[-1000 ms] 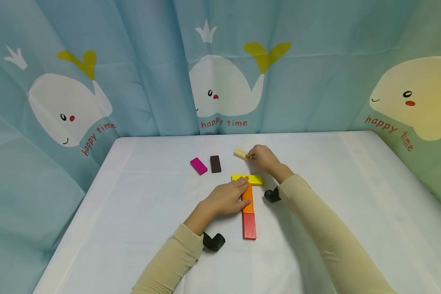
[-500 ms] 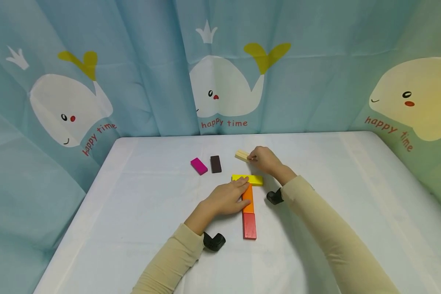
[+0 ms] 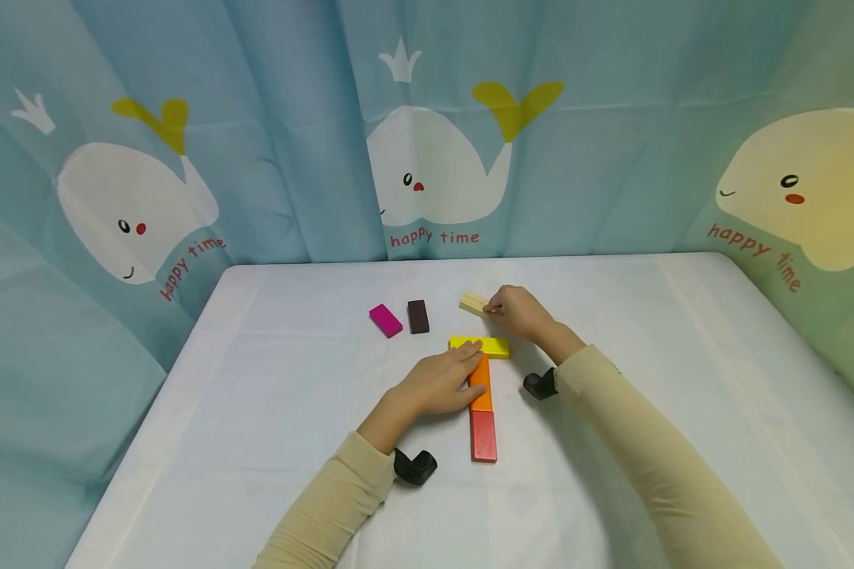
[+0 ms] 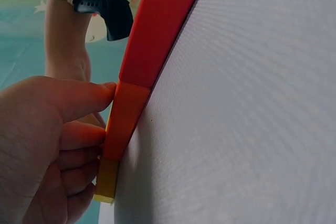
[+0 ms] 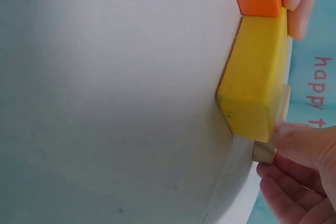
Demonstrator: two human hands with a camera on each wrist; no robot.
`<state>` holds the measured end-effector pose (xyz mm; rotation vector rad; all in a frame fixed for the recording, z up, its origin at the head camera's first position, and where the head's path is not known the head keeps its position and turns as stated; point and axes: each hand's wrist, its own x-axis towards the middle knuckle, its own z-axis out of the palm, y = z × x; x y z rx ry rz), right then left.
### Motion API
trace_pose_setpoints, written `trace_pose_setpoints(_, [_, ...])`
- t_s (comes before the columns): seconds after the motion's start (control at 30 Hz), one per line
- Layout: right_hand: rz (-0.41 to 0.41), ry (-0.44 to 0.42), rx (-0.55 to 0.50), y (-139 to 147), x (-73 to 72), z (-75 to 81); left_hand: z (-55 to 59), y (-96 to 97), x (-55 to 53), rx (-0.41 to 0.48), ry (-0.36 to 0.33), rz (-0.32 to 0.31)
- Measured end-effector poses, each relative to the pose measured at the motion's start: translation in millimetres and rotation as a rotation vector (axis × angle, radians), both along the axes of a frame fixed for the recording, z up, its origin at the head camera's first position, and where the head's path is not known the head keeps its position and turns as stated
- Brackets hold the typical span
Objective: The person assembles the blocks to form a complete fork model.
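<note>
My left hand (image 3: 437, 385) rests on the orange block (image 3: 481, 374), its fingers reaching onto the yellow block (image 3: 498, 348). A red block (image 3: 483, 438) lies end to end with the orange one, and the yellow block lies crosswise at the far end, making a T shape. Beyond the yellow block, my right hand (image 3: 523, 312) pinches the right end of a pale wooden block (image 3: 473, 303) with a groove or seam along its top. In the right wrist view, the thumb and fingers bracket the near end of this pale block (image 5: 264, 151), partly hidden behind the yellow block.
Left of the pale block lie a dark brown block (image 3: 417, 317) and a magenta block (image 3: 386, 321). All stand on a white-covered table (image 3: 277, 395). A blue curtain (image 3: 270, 158) with whale prints hangs along the back and sides.
My right hand has shifted slightly right and toward me, and the pale wooden block has moved with it. The left hand and the other blocks have stayed in place.
</note>
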<state>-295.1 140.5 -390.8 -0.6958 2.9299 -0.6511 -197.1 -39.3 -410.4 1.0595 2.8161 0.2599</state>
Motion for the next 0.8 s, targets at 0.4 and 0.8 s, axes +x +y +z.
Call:
trace_pose_setpoints(0.4, [0.005,0.015,0.013,6.0,6.1,-2.1,1.4,-0.5,0.1,0.008,-0.006,-0.003])
trace_pose_setpoints(0.8, [0.002,0.058,0.009,11.2,14.7,-3.9,-3.1,1.1,-1.3,-0.002,-0.007,0.005])
